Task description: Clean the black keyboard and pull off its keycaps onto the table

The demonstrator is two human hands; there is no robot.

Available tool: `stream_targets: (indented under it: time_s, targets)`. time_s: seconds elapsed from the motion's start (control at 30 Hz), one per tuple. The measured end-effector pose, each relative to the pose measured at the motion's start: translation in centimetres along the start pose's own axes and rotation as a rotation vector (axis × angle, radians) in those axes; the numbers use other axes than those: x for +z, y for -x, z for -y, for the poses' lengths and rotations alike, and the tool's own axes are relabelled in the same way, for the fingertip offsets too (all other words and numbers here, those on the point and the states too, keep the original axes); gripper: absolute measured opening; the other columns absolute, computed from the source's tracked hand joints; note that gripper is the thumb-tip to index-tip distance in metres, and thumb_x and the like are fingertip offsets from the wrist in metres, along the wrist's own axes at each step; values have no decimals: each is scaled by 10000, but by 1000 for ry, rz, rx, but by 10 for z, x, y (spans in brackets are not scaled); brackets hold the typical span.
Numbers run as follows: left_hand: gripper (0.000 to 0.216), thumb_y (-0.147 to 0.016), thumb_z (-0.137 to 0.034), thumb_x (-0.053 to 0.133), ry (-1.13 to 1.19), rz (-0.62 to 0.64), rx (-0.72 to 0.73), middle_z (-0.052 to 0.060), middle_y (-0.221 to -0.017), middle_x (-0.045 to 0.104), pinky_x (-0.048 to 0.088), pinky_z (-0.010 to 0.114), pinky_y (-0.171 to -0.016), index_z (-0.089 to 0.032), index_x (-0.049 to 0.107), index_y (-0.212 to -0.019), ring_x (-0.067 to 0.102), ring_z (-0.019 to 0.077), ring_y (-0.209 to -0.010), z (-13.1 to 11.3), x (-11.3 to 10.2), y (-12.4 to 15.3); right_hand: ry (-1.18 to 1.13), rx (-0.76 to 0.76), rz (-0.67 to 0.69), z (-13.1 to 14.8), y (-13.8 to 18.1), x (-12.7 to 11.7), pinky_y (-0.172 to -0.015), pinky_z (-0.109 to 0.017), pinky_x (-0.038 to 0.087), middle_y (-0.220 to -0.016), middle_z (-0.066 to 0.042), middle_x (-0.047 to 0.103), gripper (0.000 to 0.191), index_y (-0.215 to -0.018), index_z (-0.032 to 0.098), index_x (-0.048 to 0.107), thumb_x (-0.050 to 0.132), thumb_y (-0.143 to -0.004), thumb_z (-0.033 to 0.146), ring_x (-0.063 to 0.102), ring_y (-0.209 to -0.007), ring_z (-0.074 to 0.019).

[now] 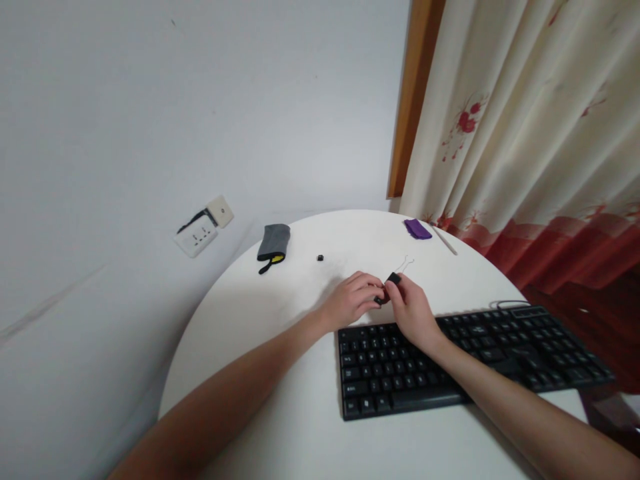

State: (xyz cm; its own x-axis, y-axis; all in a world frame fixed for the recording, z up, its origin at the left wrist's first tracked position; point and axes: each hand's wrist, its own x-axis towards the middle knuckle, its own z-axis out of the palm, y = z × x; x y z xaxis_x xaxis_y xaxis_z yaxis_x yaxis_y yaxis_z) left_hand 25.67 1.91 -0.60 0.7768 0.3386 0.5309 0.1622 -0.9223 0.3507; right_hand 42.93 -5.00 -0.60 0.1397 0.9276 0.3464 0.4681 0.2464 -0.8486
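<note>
Over the top edge of a black keyboard [415, 393], my two hands are close together. My right hand [413, 310] is closed round a black keycap puller [394, 277], whose two thin wire prongs point away from me. My left hand [353, 300] pinches a small black keycap [379, 301] beside the puller. The fingertips of both hands meet and hide part of the keycap. On the white table beyond my left hand lies another small black keycap [320, 258]. My right forearm crosses above the keyboard and covers some of its keys.
A folded grey cloth [275, 241] with a black loop and yellow inside lies at the table's back left. At the back right are a purple cloth [417, 229] and a thin pale stick [444, 240]. The round white table [240, 307] stands near a wall socket [197, 237] and a curtain [530, 160].
</note>
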Motion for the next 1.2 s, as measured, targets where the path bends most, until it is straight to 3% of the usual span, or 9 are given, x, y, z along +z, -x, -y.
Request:
stream_targets:
  time_s: [0.2,0.37,0.5,0.63,0.9,1.2]
  targets:
    - [143,-917,-302,626,85,-143,-8,96,-1047,658,478,366,-918,-200,693,-992,588,216,-1026,1,2,-1,-17,62,-18,0,0,0,-640,-291,432,-691,-37,646,306,-761,200,552,429,-956,401,585,-659,-186]
    - [140,-873,-317,690,-114,-309,-280,58,-983,714,450,375,-911,-213,719,-962,598,218,-969,45,-19,-1,-49,118,0,-2,0,2,-674,-300,444,-732,-54,693,342,-766,192,594,424,-960,417,621,-701,-194]
    - [155,-857,-295,704,-287,-185,-441,36,-990,748,429,364,-879,-218,736,-988,584,224,-940,82,-40,9,-42,114,8,-1,1,2,-690,-306,441,-742,-55,696,345,-756,192,599,424,-962,405,623,-715,-196]
    - [99,-853,-315,702,-389,-66,-546,11,-984,767,392,387,-881,-250,760,-900,571,242,-958,93,-46,18,-50,104,13,-1,1,2,-712,-312,444,-746,-52,692,336,-758,191,602,421,-965,386,624,-724,-195]
    - [77,-846,-290,705,-510,-34,-612,39,-985,758,373,412,-870,-246,753,-886,548,270,-984,94,-40,11,-67,101,31,-1,1,1,-748,-331,459,-739,-57,692,339,-743,192,601,429,-954,395,632,-731,-204]
    - [109,-856,-285,692,-522,-78,-615,50,-1019,740,366,402,-863,-237,729,-947,536,275,-1003,104,-36,8,-78,101,39,0,2,0,-758,-333,466,-740,-55,691,338,-730,198,593,434,-955,394,635,-739,-205]
